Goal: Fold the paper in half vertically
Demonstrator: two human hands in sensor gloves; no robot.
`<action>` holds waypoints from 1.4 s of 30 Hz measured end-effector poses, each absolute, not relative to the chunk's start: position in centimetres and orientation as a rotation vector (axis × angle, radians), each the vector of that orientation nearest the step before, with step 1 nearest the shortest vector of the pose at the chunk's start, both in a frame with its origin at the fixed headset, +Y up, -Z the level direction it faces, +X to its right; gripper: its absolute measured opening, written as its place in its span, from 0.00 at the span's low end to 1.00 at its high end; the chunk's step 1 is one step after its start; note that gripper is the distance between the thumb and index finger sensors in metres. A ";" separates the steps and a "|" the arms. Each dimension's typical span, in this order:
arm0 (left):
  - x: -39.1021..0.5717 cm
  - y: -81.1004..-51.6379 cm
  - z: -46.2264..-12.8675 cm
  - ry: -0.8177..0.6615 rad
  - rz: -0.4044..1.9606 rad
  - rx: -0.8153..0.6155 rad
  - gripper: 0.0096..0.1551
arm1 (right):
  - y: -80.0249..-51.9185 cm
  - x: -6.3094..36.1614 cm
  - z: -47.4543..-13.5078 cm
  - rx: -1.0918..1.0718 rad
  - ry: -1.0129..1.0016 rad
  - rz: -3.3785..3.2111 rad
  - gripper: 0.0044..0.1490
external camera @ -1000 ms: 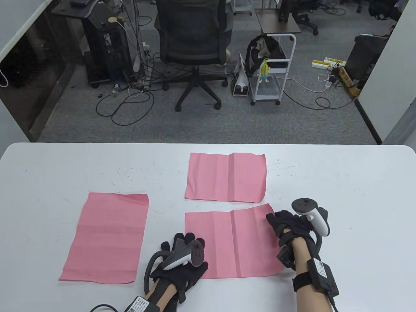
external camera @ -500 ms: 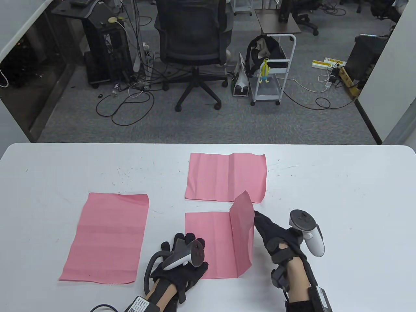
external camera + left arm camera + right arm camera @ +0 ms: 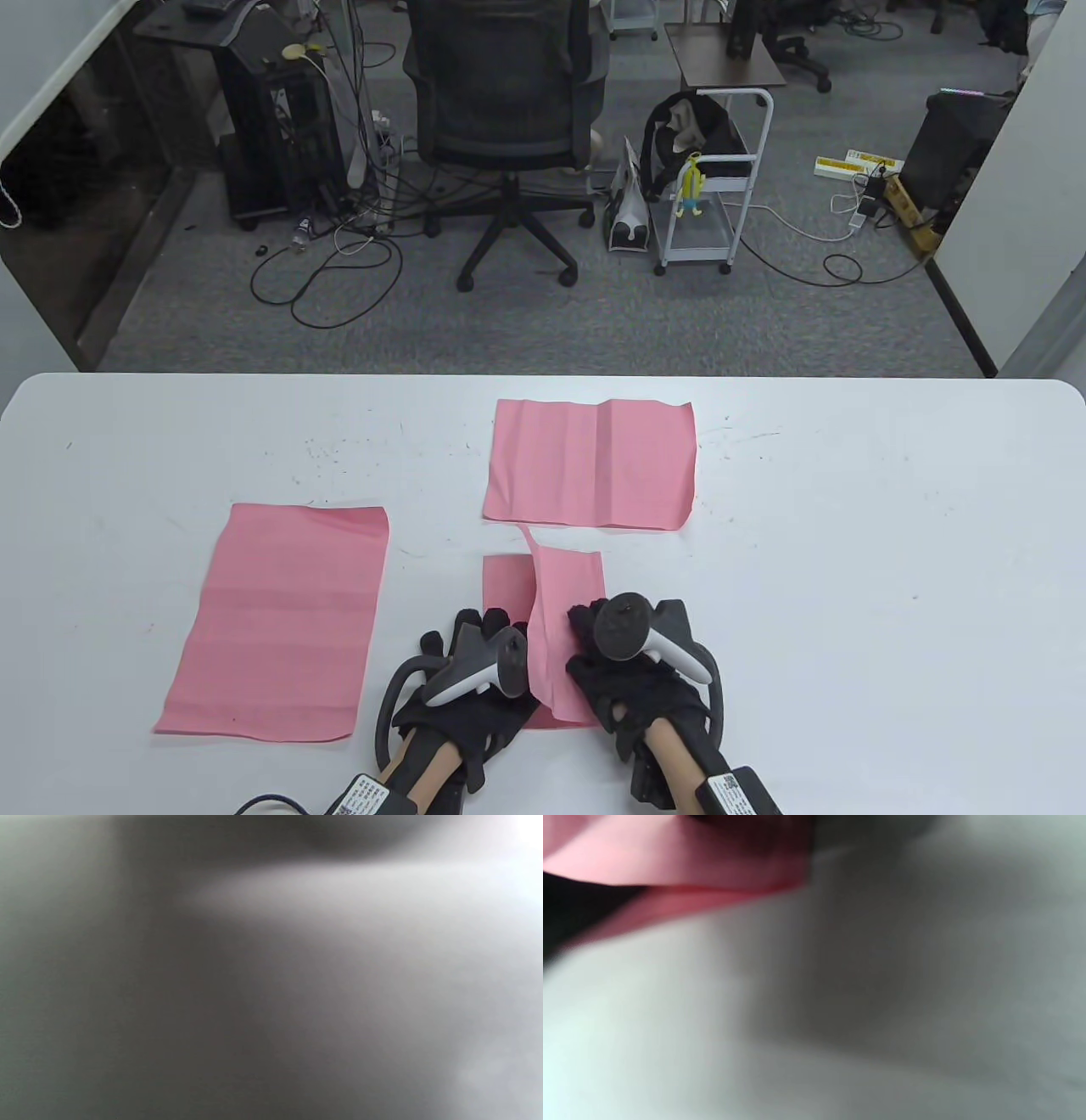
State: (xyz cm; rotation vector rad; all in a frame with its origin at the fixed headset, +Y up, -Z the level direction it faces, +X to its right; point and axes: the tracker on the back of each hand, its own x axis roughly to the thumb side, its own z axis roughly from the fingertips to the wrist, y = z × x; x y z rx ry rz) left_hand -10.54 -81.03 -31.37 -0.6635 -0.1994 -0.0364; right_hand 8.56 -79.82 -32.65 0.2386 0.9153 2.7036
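Paper being folded: pink sheet [image 3: 564, 611] at six o'clock on the white table [image 3: 848, 526], its right half turned over onto the left half, the upper corner of the flap raised off the sheet.
Right hand: the right hand [image 3: 632, 679] lies on the turned-over flap at its near right; whether the fingers grip or only press, I cannot tell.
Left hand: the left hand [image 3: 475, 692] rests flat on the sheet's near left edge, fingers spread apart.
Other sheets: one pink paper [image 3: 594, 463] at twelve o'clock, just beyond; a larger one [image 3: 280, 620] at nine o'clock, apart.
Right wrist view: blurred pink edge [image 3: 683, 878] on table.
Left wrist view: grey blur, nothing readable.
Writing: wrist tags too small to read.
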 end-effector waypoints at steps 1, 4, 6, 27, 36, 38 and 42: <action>-10.5 -81.0 -31.4 -0.199 -0.036 -0.663 0.48 | -80.2 8.3 -32.4 0.243 0.921 2.732 0.43; -10.5 -81.0 -31.4 -0.199 -0.038 -0.662 0.48 | -80.5 8.0 -32.1 0.254 0.932 2.793 0.43; -10.5 -81.0 -31.3 -0.199 -0.039 -0.660 0.48 | -80.6 8.2 -32.2 0.248 0.949 2.747 0.43; -16.6 -76.5 -33.3 -0.007 0.217 -0.418 0.44 | -80.8 8.5 -32.3 0.246 0.982 2.700 0.43; -11.2 -77.6 -31.5 -0.180 0.084 -0.503 0.45 | -80.8 8.5 -32.3 0.245 0.983 2.702 0.43; -11.2 -78.7 -31.6 -0.179 0.067 -0.544 0.45 | -80.8 8.5 -32.3 0.245 0.983 2.700 0.43; -11.5 -80.1 -31.9 -0.166 0.038 -0.590 0.44 | -80.8 8.5 -32.4 0.246 0.984 2.699 0.43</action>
